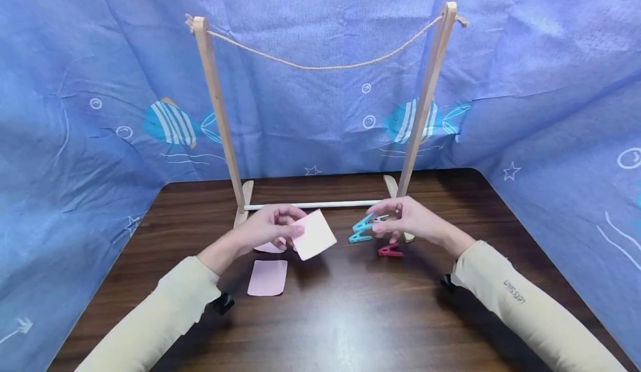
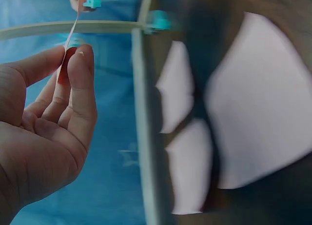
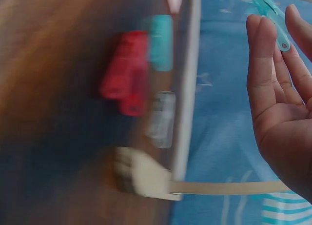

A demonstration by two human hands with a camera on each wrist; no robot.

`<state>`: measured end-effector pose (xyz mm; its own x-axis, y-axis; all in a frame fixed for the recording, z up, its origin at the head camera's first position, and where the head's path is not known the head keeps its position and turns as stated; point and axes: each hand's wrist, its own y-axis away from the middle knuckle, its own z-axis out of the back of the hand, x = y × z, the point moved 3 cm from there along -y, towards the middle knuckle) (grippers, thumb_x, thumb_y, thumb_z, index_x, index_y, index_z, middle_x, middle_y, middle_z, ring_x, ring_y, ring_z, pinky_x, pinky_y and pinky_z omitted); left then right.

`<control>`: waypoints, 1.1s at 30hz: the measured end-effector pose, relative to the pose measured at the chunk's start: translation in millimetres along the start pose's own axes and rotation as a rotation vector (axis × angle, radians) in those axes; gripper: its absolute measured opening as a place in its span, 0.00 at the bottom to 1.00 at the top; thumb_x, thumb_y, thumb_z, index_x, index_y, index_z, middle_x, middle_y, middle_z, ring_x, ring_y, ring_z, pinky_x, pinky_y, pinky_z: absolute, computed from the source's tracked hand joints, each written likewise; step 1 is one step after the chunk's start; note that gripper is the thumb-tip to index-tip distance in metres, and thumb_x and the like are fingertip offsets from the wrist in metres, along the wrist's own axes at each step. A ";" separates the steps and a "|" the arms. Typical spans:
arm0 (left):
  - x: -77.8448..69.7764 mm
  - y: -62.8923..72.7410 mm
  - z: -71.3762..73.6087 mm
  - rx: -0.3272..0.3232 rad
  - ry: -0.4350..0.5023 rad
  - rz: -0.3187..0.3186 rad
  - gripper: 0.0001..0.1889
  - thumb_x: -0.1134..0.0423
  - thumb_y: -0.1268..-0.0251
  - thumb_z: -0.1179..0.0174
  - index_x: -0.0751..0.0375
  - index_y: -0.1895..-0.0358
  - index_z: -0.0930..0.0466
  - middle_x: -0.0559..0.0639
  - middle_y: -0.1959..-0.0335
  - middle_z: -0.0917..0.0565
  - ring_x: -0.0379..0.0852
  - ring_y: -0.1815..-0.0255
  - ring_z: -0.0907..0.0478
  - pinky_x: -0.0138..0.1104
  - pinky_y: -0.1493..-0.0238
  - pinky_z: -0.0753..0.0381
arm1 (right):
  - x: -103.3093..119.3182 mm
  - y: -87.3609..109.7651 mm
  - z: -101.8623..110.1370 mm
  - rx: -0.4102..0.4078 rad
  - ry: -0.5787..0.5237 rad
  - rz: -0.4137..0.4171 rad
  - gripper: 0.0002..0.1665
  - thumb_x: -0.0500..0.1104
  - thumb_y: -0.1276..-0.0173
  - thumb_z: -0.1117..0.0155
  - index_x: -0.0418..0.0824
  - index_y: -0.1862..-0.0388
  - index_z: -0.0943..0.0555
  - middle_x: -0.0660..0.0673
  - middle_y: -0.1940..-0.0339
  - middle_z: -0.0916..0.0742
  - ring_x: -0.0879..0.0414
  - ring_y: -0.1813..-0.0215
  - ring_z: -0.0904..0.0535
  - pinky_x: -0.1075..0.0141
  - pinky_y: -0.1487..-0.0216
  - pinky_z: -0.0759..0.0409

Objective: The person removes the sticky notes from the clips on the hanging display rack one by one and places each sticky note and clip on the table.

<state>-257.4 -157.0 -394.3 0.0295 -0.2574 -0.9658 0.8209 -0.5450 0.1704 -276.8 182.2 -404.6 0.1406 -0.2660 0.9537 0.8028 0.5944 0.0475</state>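
Note:
My left hand (image 1: 272,227) pinches a pale pink square card (image 1: 314,236) between thumb and fingers, above the table. In the left wrist view the card shows nearly edge-on. A turquoise clothespin (image 3: 273,20) is pinched in the fingertips of my right hand (image 1: 414,222), pointing toward the card with a gap between them. Below that hand, a second turquoise clothespin (image 1: 359,238), a red clothespin (image 1: 390,251) and a clear one (image 3: 163,120) lie on the table. Pink cards lie near my left hand, one in front (image 1: 267,277) and another (image 1: 270,247) partly hidden behind it.
Behind my hands stands a wooden frame with a left post (image 1: 218,105), a right post (image 1: 425,99) and a white bottom bar (image 1: 320,205). A sagging rope (image 1: 320,68) joins the post tops. A blue fish-print curtain (image 1: 310,122) hangs behind the brown table (image 1: 340,316).

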 end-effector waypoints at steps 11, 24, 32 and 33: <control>49.7 -0.7 -13.6 0.082 -0.034 0.108 0.19 0.68 0.35 0.32 0.69 0.43 0.23 0.51 0.71 0.18 0.45 0.73 0.20 0.33 0.76 0.19 | -37.5 -0.3 -18.9 0.092 -0.069 -0.109 0.26 0.40 0.36 0.24 0.33 0.41 0.19 0.37 0.59 0.12 0.49 0.67 0.14 0.60 0.73 0.13; 62.5 -0.2 -17.4 0.131 -0.015 0.193 0.20 0.72 0.38 0.30 0.70 0.44 0.22 0.54 0.65 0.16 0.42 0.75 0.21 0.31 0.74 0.17 | -55.6 -2.1 -29.2 0.132 -0.079 -0.161 0.28 0.39 0.34 0.26 0.29 0.38 0.22 0.37 0.50 0.15 0.49 0.60 0.13 0.54 0.68 0.11; 60.4 -2.6 -16.8 0.113 -0.036 0.183 0.20 0.73 0.39 0.30 0.71 0.44 0.20 0.55 0.63 0.15 0.44 0.71 0.18 0.32 0.69 0.16 | -59.7 -1.0 -31.4 0.126 -0.098 -0.209 0.27 0.36 0.34 0.27 0.27 0.39 0.23 0.39 0.54 0.13 0.49 0.64 0.12 0.56 0.68 0.11; 60.1 -2.5 -16.5 0.112 -0.034 0.182 0.19 0.73 0.38 0.30 0.71 0.44 0.20 0.55 0.62 0.15 0.44 0.70 0.18 0.32 0.68 0.15 | -60.0 -1.0 -31.3 0.128 -0.094 -0.209 0.27 0.35 0.34 0.27 0.27 0.39 0.23 0.40 0.55 0.13 0.49 0.65 0.12 0.56 0.68 0.11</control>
<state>-248.2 -157.9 -456.0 0.1510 -0.3851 -0.9105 0.7355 -0.5716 0.3637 -267.8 173.8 -471.2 -0.0799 -0.3255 0.9422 0.7280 0.6265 0.2782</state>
